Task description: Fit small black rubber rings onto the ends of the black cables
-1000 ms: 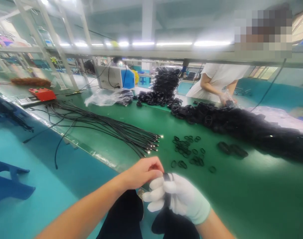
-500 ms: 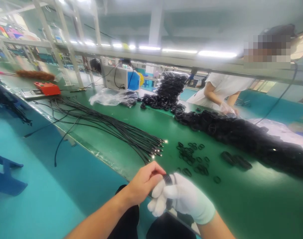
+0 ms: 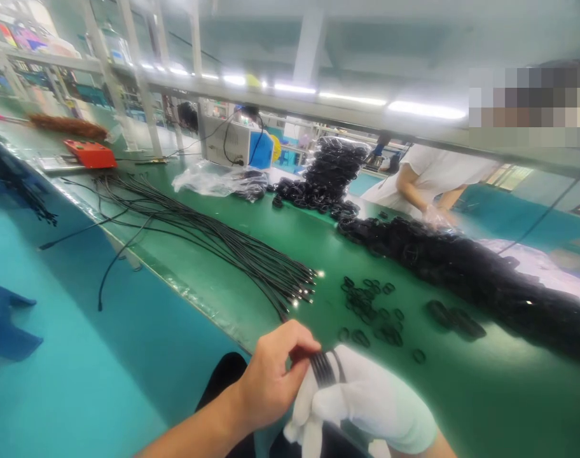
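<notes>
Bands (image 3: 324,371), too tightly packed to count, sit in the gloved right hand (image 3: 371,397), its grip closed; the left hand (image 3: 271,378) pinches their edge. One cable bundle (image 3: 252,249) crosses the surface (image 3: 490,401).

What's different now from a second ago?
The left hand and gloved right hand look nearer the camera; the right one's lower fingers point further down. Nothing was visibly grabbed or dropped. The black bands stay at the right hand; cables and loose rings lie as before.
</notes>
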The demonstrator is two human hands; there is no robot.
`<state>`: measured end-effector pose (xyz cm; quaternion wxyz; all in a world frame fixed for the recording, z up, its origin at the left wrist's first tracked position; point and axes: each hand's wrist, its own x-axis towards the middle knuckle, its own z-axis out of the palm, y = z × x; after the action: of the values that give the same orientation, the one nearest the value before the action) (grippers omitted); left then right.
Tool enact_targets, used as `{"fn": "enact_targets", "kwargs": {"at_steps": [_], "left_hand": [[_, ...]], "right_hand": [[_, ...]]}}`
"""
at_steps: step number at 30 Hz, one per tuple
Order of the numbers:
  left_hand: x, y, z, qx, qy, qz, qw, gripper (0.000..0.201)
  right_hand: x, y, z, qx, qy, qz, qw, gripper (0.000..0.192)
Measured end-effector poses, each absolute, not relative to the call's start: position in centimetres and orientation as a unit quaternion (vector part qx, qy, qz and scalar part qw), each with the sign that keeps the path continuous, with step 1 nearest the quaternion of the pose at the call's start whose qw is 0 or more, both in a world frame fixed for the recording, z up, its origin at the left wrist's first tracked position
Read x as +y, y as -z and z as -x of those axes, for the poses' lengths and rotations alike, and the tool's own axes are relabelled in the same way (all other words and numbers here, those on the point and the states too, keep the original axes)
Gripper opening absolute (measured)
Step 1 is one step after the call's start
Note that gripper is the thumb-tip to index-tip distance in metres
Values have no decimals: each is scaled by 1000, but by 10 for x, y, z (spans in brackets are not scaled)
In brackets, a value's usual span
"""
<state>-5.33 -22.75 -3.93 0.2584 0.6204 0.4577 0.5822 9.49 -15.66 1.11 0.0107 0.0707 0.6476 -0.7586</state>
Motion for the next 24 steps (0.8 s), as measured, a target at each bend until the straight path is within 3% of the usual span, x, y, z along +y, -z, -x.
{"fn": "enact_targets", "kwargs": {"at_steps": [5, 11, 15, 19, 22, 24], "left_hand": [[-233, 32, 44, 403, -625, -657, 124, 27], [-235, 8, 48, 396, -527, -735, 159, 31], [-228, 3, 49, 358, -563, -737, 106, 20], [-219, 7, 49, 336, -573, -744, 73, 16], [-214, 10, 48, 334, -556, -759, 52, 18], [-212, 11, 47, 335, -546, -767, 46, 20]], "right_hand": [[-162, -21, -98, 612, 786, -85, -24, 23], [-161, -12, -109, 668, 725, -165, -16, 22], [-140, -5, -96, 686, 710, -152, -50, 20], [-109, -8, -69, 711, 692, -103, -66, 37], [-98, -17, -62, 737, 673, -59, -1, 50], [-99, -23, -71, 742, 667, -67, -6, 46]]}}
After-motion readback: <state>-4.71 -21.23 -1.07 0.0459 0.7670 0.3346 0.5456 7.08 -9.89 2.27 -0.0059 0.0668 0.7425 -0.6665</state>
